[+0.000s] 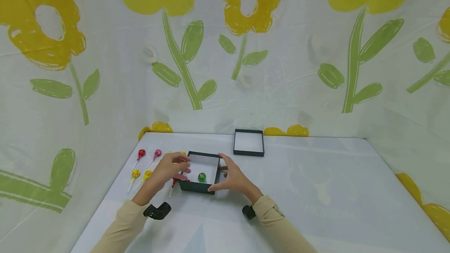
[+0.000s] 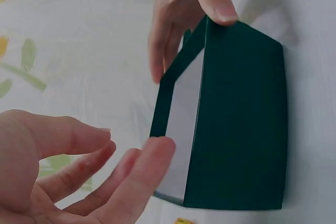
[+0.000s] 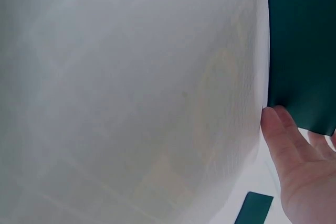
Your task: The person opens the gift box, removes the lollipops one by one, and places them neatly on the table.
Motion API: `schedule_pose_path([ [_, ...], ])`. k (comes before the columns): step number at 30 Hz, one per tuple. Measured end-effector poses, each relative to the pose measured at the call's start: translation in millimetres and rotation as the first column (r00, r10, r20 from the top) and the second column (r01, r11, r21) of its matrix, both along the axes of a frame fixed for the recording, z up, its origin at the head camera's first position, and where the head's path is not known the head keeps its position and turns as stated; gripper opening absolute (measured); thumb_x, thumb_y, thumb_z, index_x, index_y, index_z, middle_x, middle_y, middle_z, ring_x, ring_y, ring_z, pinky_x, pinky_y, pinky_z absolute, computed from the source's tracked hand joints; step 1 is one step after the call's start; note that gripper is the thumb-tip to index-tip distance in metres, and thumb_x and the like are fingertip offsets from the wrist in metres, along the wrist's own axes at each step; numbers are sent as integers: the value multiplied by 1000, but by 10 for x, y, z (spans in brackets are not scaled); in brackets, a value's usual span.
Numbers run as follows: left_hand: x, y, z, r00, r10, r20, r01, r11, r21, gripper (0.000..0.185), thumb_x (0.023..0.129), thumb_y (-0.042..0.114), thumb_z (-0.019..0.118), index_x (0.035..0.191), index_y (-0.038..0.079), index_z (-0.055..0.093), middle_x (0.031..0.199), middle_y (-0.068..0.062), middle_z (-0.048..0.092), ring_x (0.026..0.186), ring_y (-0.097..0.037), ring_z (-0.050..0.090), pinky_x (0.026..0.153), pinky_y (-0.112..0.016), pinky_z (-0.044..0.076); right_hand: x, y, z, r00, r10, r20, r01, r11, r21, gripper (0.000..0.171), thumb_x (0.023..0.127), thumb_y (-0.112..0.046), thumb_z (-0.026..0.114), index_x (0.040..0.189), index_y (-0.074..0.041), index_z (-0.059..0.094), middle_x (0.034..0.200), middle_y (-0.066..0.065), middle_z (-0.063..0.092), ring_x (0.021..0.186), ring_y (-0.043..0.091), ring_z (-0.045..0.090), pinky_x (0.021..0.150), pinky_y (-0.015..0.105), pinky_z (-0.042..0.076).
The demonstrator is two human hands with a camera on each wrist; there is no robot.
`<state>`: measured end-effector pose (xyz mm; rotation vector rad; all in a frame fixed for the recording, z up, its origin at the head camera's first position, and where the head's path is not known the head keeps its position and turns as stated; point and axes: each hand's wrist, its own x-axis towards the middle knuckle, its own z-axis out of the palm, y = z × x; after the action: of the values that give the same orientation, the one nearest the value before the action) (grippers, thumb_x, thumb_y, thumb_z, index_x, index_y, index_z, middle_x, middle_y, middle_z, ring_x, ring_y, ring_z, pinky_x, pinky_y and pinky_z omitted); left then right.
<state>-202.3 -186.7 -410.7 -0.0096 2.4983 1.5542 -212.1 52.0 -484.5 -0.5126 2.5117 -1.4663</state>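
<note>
A dark green box with a white inside stands open-topped on the table, and a green lollipop lies in it. My right hand holds the box at its right side, the thumb at the near corner and the index finger at the far one. My left hand hovers at the box's left rim with loosely bent fingers and nothing in its grasp. In the left wrist view its fingertips overlap the box opening; whether they touch the rim I cannot tell. A red lollipop lies beside the box, partly hidden.
Left of the box lie a red lollipop, a pink lollipop and yellow lollipops, some partly behind the left hand. At the table's back edge lies a shallow green-rimmed lid, white inside. A flower-printed curtain stands behind the white table.
</note>
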Motion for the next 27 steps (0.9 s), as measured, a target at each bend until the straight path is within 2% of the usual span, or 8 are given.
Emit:
schedule_pose_path([
  [4,15,96,18,999,-19,34,20,1000,-20,28,92,15,60,115,-1,60,103,-16,63,92,-33,66,71,-36,56,-7,-3,-15,1000,2,1,-2,1000,-1,118,58,-47,88,150,-20,20,151,4,27,119,26,51,92,41,48],
  [8,-24,189,-3,995,-42,87,45,998,-35,31,93,14,59,119,-3,58,104,-15,63,97,-33,64,75,-37,56,-8,4,-23,1000,5,-7,-5,1000,1,118,58,-47,88,150,-20,20,151,3,26,119,25,51,92,40,48],
  [13,-110,280,-81,978,-91,186,93,996,-4,38,93,12,54,128,-3,52,119,-16,57,109,-33,55,87,-46,50,-4,14,-18,1000,13,-10,-13,1000,-6,118,59,-45,88,151,-18,19,152,3,24,120,25,50,92,39,47],
  [16,-146,343,-123,972,-94,217,100,995,-14,40,91,11,54,129,0,53,124,-16,54,109,-31,53,87,-50,48,-3,12,-22,1000,15,-13,-15,1000,-17,118,59,-43,88,151,-17,19,152,4,24,120,26,50,93,40,47],
  [21,-197,417,-219,967,-103,232,117,992,-47,40,86,9,57,126,0,56,125,-17,55,103,-30,53,83,-51,49,-3,-3,-32,999,27,-21,-28,999,-23,117,60,-42,88,151,-16,18,153,5,23,120,26,50,93,41,47],
  [27,-245,430,-308,974,-108,200,111,994,-3,35,87,3,54,121,-5,59,116,-18,58,84,-26,57,77,-40,55,1,1,2,999,28,-20,-29,999,-21,116,61,-40,88,151,-17,18,153,4,23,121,27,49,93,41,47],
])
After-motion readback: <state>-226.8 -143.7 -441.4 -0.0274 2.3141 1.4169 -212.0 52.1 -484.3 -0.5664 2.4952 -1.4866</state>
